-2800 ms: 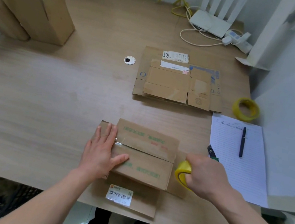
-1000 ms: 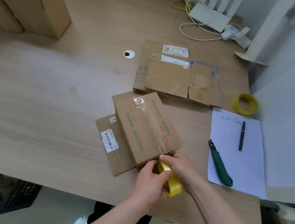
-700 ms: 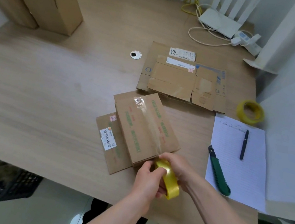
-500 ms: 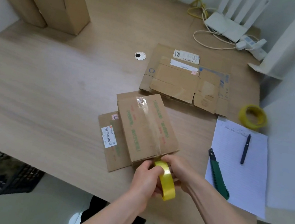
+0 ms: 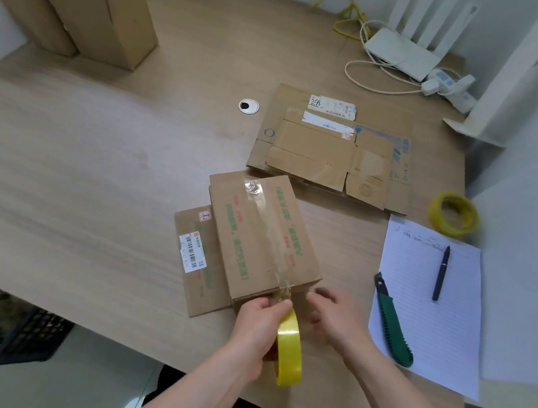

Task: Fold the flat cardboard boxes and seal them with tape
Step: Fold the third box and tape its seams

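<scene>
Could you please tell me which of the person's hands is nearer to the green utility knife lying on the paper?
Right. The right hand hovers just left of the green utility knife; the left hand is farther left, gripping the yellow tape roll.

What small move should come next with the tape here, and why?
Probably cut the tape: the clear strip already runs along the box seam, yet remains joined to the yellow roll gripped by the left hand. The right hand is free, with the green knife nearby.

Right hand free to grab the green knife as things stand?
Probably yes. The right hand holds nothing and the knife lies bare on the paper just to its right, nothing between them.
</scene>
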A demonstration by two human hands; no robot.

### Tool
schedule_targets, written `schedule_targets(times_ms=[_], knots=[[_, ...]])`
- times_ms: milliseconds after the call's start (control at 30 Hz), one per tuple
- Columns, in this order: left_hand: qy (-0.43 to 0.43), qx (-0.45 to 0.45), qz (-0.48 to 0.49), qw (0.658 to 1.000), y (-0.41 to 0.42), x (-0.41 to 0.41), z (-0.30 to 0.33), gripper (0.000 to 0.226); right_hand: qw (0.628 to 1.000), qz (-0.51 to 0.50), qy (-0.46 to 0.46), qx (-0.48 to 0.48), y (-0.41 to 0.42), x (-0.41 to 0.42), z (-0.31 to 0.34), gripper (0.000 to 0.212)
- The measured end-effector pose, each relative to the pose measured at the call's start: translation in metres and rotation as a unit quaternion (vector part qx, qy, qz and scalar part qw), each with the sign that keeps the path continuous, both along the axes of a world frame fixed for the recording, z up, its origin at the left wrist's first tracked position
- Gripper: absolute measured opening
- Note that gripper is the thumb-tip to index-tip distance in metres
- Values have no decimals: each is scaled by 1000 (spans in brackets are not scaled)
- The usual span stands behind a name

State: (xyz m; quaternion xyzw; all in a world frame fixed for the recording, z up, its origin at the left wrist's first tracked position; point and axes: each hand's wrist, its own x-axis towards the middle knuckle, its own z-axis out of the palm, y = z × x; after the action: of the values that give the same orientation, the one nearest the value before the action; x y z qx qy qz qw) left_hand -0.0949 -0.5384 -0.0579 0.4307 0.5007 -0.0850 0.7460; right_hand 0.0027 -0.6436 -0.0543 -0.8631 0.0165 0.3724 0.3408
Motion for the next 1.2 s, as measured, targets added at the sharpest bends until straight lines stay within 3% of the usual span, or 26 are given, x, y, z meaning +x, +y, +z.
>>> schedule_targets(times_ms=[100,167,233,367,433,533,633,733,867,1200], knots=[[8,10,26,1000,2,2,-3,15,962,5,-230,-148,-46,17,-9,45],[12,17,42,999,2,4,-2,12,938,32,-256,-233,-73,25,-16,52],[14,16,59,998,1,6,1,10,932,66,-226,-274,-91,29,-24,55],[24,4,78,997,2,10,5,11,943,90,-195,-252,-100,31,-35,56],[30,-9,85,996,4,12,9,10,951,55,-208,-223,-96,32,-30,53],[39,-25,96,994,6,16,14,7,969,-27,-230,-82,-85,29,-6,35],[45,-30,98,994,7,16,15,6,963,95,-251,26,-80,18,28,24],[48,-31,106,993,7,15,14,6,926,274,-260,6,-73,13,55,32],[44,-23,115,992,6,16,14,5,867,395,-294,-74,-55,21,62,19],[42,3,114,993,3,16,9,8,810,466,-332,-127,-27,24,51,12]])
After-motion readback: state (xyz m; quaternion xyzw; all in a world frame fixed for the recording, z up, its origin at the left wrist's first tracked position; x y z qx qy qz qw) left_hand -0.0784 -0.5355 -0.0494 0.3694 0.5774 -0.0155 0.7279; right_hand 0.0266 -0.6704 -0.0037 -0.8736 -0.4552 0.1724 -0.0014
